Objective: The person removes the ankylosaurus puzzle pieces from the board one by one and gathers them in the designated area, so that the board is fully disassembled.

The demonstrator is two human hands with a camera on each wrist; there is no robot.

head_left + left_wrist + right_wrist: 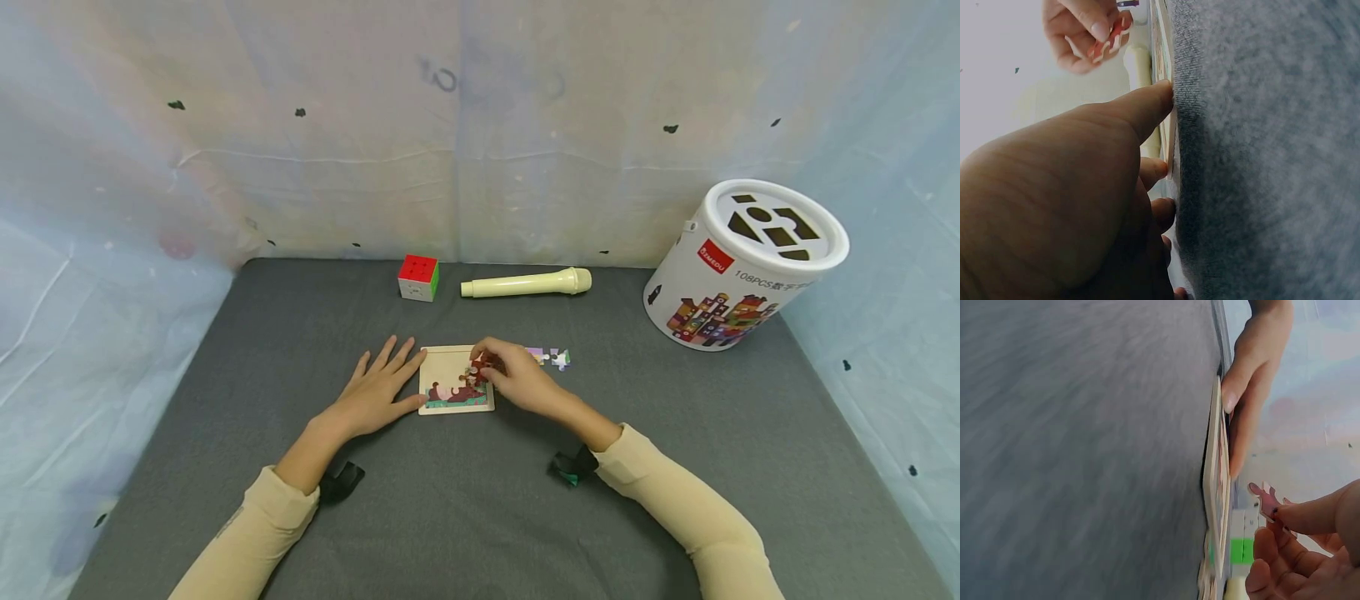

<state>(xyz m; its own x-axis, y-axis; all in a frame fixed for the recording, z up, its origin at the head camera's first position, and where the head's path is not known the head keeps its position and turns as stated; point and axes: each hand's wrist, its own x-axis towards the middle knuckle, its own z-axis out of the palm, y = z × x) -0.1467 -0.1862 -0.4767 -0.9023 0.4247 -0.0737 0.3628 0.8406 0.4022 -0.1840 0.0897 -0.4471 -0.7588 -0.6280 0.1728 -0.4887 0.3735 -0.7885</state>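
A small wooden jigsaw tray [442, 367] lies on the grey cloth, its lower part filled with brown, pink and green pieces. My left hand [372, 397] rests flat at its left side with fingers spread. The thumb and forefinger touch the tray's edge. Over the tray's right half, my right hand [525, 379] pinches a reddish puzzle piece [1112, 40] between thumb and fingers. From the right wrist view, this piece [1268, 503] is raised above the tray. Several loose puzzle pieces [559, 359] lie right of the tray, partly hidden behind the right hand.
Behind the tray stand a puzzle cube [417, 279] with a red top and a pale yellow toy microphone [525, 285] lying on its side. A large white tub [731, 279] with shape holes in its lid is at the back right. Hanging sheeting [337, 192] borders the table.
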